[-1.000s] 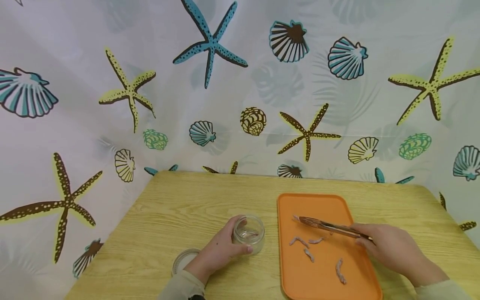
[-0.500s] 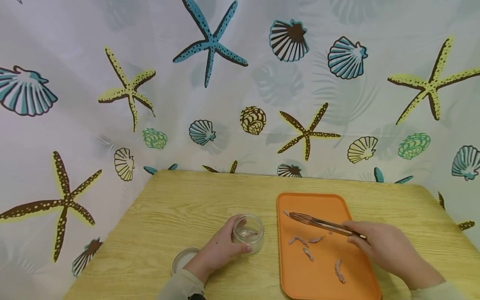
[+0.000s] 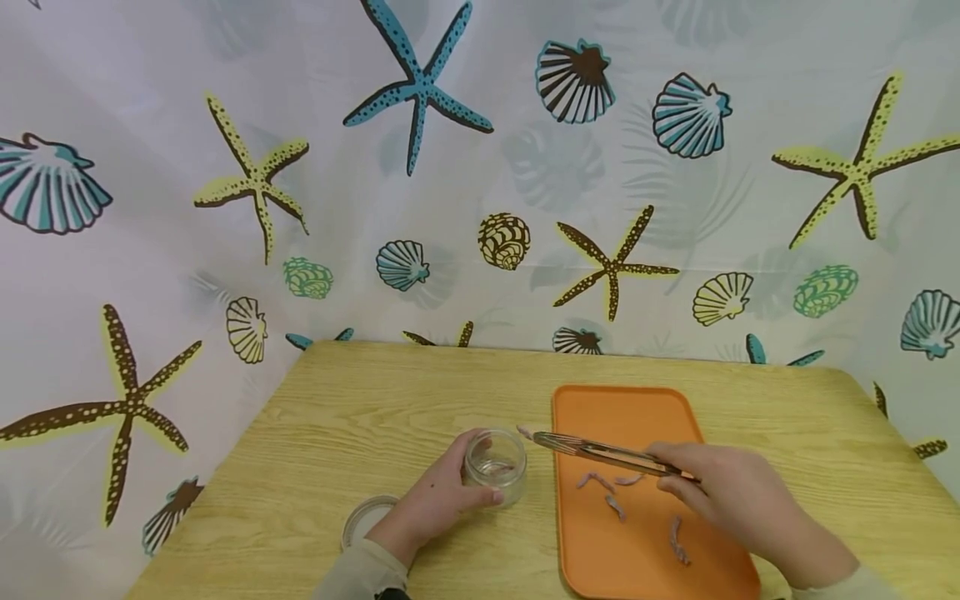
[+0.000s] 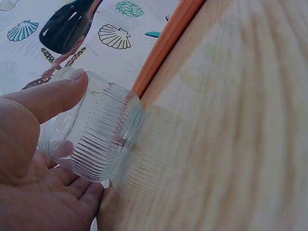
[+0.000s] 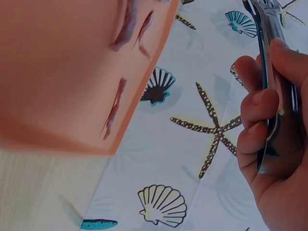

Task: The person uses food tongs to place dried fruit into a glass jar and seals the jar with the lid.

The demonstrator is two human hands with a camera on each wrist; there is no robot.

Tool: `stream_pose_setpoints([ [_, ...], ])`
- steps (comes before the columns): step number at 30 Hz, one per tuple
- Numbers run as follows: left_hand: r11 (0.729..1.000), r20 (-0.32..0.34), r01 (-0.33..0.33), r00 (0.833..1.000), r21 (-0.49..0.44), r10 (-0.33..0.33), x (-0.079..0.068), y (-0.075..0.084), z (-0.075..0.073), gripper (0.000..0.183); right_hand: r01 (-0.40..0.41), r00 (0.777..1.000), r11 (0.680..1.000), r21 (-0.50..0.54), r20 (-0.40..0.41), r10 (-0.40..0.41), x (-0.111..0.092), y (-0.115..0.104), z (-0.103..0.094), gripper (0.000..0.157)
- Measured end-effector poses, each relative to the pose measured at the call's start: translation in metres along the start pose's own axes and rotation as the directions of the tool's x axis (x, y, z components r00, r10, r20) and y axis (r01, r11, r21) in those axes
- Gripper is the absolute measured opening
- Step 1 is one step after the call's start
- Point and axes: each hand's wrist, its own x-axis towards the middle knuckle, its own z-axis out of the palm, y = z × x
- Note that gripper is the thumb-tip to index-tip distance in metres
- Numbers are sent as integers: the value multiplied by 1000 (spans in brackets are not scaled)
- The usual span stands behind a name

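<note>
Shifted left, one strip is now held in tongs just beside the jar. Tongs are closely wrapped by the right grip, jar by the left grip; apparently pinched by one end, the strip could be dropped before the tray.

We hold our left hand curved, its thumb set opposite the fingers. Our right hand grips, fingers folded, thumb pressed against them lengthwise.
</note>
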Motion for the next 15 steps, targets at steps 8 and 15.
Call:
stream_pose_setpoints([
  [8,1000,-6,6,1000,3,-6,1,-1,0,86,45,999,998,40,13,-46,9,-11,7,34],
  [15,1000,-6,7,1000,-12,-8,0,0,0,91,55,998,996,64,24,-57,15,-21,11,32],
])
